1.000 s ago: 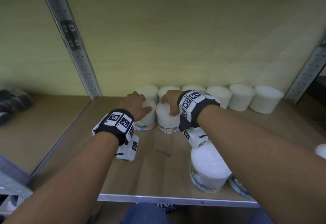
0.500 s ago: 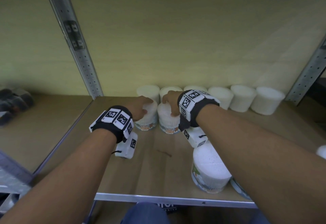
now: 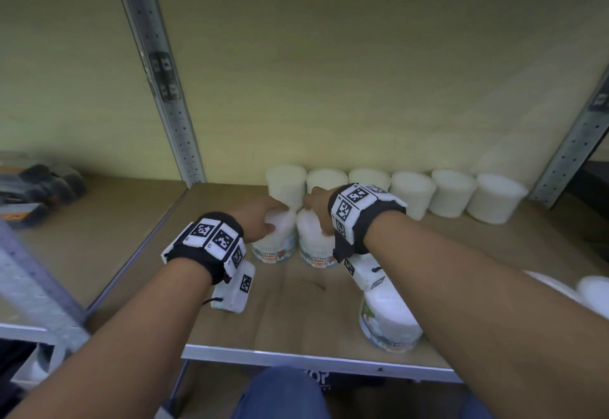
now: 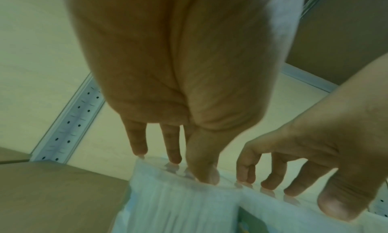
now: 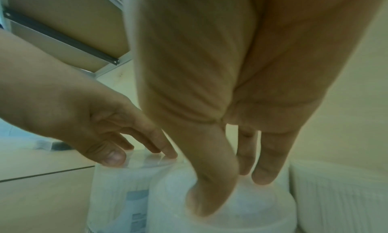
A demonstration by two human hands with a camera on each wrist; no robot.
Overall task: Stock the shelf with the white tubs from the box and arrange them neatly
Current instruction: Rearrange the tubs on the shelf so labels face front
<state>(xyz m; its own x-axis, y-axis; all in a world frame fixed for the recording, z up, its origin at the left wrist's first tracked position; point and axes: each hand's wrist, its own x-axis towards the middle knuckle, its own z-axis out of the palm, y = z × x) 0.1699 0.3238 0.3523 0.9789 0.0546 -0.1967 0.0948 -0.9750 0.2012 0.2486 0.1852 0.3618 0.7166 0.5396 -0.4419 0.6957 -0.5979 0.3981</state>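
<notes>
On the wooden shelf (image 3: pixel 286 316), each hand's straight fingers (image 4: pixel 136 142) press a white tub's lid (image 5: pixel 147 162).

Two tubs (image 3: pixel 276 240) (image 3: pixel 314 245) stand side by side before the back row (image 3: pixel 412 192); another tub (image 3: pixel 390 323) stands nearer the shelf's (image 3: pixel 290 316) front edge.

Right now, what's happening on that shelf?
A person is stocking cotton-bud tubs. The left hand rests on top of one tub, the right hand on the tub beside it, both just in front of the back row of tubs. Another tub stands near the shelf's front edge.
</notes>
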